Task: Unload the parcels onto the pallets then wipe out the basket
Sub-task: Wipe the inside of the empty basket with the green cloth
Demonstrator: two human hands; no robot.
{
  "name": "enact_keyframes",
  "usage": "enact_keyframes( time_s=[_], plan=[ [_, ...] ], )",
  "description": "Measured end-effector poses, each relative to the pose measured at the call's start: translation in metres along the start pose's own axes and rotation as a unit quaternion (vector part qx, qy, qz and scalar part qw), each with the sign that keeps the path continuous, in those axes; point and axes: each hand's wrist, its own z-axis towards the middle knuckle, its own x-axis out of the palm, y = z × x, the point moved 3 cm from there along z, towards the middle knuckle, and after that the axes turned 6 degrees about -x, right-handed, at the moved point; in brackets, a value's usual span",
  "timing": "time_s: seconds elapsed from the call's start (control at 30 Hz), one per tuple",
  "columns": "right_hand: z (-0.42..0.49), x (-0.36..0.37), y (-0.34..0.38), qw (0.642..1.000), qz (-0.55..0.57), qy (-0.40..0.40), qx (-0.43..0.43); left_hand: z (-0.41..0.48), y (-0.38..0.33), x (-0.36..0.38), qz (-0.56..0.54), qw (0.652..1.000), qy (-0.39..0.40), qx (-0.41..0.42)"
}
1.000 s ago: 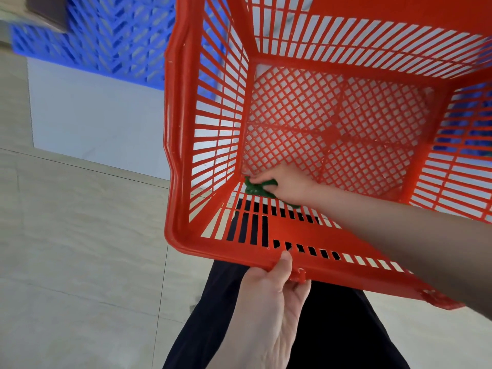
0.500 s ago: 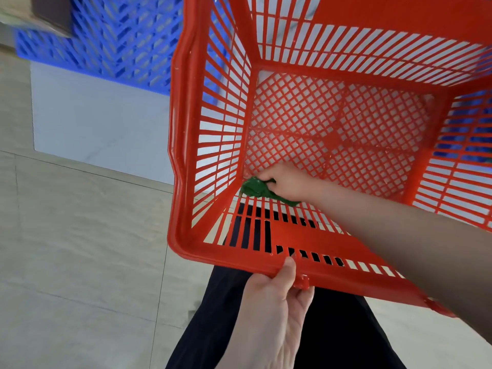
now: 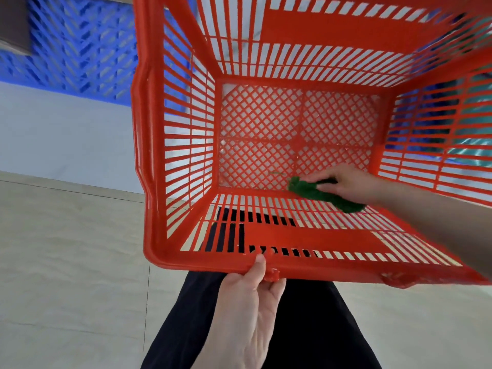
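Basket (image 3: 145, 161) far wall cropped; blue pallet (image 3: 80, 49) blurred.

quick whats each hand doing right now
Left hand: grips the near rim of the red basket.
Right hand: holds the green cloth, pressed to the basket's inside.

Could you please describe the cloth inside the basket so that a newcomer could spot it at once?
Find the big red slatted basket filling the upper frame. Inside, where its lattice floor meets the near wall, the right hand holds a crumpled cloth. It is the only dark green, fuzzy thing against all that red plastic.
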Motion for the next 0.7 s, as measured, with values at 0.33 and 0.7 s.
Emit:
enact_keyframes(
  time_s=[0.33, 0.7],
  plan=[
    [-0.032, 0.026, -0.012, 0.995, 0.013, 0.096, -0.032, 0.002, -0.003, 0.002, -0.012, 1.000, 0.006, 0.023],
    [-0.008, 0.017, -0.037, 0.999, -0.027, -0.020, 0.029, 0.009, -0.001, -0.004, -0.007, 0.999, 0.014, 0.034]
  ],
)
